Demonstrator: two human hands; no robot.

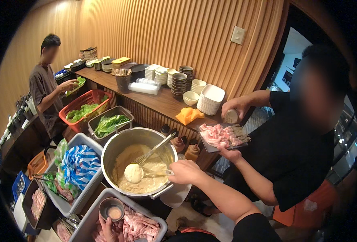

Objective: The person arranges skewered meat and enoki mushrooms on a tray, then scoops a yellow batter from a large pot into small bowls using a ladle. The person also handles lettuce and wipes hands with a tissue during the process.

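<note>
My right hand grips the handle of a metal ladle, whose bowl is full of pale yellow batter or sauce. The ladle is inside a large steel pot, above more of the same thick mixture. A wire whisk leans in the pot against its far right rim. With my left hand I hold a small dark bowl, with a little pale orange matter at its bottom, over a grey tub of raw sliced meat.
A co-worker's hands at right hold a jar and a tray of meat. Another person stands far left by a red basket of lettuce. Stacked dishes line the counter. A grey tub holds a striped bag.
</note>
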